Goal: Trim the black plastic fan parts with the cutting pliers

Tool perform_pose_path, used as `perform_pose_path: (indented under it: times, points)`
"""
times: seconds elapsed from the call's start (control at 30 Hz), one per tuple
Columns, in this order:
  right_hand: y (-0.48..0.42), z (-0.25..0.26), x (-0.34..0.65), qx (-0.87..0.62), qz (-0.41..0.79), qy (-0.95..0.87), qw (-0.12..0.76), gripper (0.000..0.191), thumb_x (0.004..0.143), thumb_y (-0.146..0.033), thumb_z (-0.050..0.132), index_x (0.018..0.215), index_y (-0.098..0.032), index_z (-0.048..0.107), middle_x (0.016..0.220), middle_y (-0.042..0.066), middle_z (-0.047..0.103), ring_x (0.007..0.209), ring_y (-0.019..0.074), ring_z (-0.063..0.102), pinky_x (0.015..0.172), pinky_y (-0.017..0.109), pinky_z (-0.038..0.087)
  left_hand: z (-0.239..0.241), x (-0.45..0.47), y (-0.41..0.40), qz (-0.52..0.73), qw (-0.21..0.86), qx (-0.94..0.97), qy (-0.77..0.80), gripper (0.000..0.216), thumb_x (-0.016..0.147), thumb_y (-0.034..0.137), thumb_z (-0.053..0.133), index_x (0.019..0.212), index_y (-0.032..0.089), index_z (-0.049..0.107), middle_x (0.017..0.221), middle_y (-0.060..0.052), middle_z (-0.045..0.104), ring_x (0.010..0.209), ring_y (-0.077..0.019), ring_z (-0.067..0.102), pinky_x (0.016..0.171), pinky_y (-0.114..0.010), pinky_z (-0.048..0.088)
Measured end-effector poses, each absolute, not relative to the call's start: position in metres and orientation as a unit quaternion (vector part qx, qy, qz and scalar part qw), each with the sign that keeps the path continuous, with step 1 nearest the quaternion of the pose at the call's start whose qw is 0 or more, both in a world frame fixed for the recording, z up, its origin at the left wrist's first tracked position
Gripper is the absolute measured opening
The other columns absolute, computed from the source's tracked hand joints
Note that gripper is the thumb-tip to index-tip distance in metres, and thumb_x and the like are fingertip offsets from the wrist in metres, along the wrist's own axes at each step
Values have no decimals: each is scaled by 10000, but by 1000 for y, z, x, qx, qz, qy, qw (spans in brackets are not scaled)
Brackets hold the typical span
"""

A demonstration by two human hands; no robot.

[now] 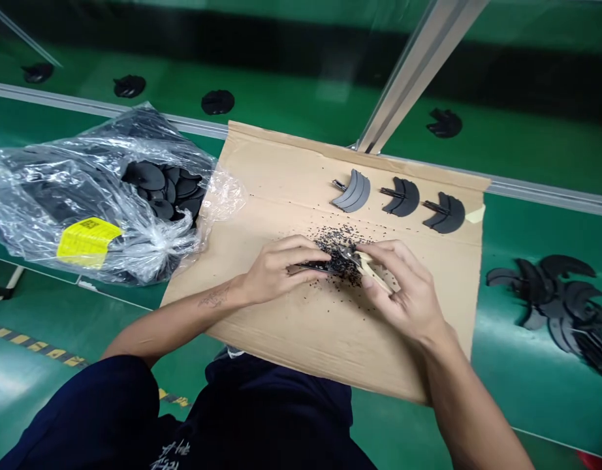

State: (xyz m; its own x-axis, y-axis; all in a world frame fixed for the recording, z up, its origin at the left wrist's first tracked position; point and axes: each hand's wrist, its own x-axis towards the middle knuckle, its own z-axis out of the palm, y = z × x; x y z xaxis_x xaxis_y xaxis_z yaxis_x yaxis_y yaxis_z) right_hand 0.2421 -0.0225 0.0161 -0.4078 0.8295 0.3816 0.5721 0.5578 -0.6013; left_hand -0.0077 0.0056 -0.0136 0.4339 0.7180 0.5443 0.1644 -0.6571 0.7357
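Observation:
My left hand [284,269] pinches a dark plastic part [313,266], most of it hidden by the fingers. In my right hand [409,287] is a pair of cutting pliers [374,271] with cream handles. The metal jaws of the pliers are close to the dark part's right end; whether they touch it I cannot tell. Below and around both hands, many small black plastic bits [345,235] lie scattered on a cardboard sheet [281,333]. Beyond them stand three curved black parts [400,196] in a row, each with a short stem pointing left.
A clear plastic bag [80,176] with a yellow label and black discs [158,186] lies at the left. Loose curved black parts [570,294] are heaped on the green table [506,372] at the right. A metal post [413,78] rises behind the cardboard.

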Motion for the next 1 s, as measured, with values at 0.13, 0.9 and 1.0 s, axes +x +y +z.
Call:
perform_pose_path:
  times: [0.13,0.9,1.0]
  points:
    - [-24,9,236,-410,217,-812,355,293,926,-258,653,1214,-209,631,1034,109,707,910,251,675,798,423,566,-15,-8,7,458,323,780,278,267,876,241,763,1128,156,736,984,-81,750,916,-130,711,817,-265,624]
    - [-31,3,245,-394,174,-834,345,262,928,-277,728,1180,-228,677,935,75,745,804,226,706,682,364,591,-15,-9,5,446,293,814,230,273,840,230,802,1102,175,752,921,-74,778,835,-134,735,759,-246,627]
    - [-29,1,246,-409,147,-830,351,281,923,-282,730,1185,-210,661,957,97,738,793,230,689,676,368,572,-11,-9,6,436,291,816,242,284,837,246,808,1101,164,743,919,-72,758,838,-127,718,751,-230,610]
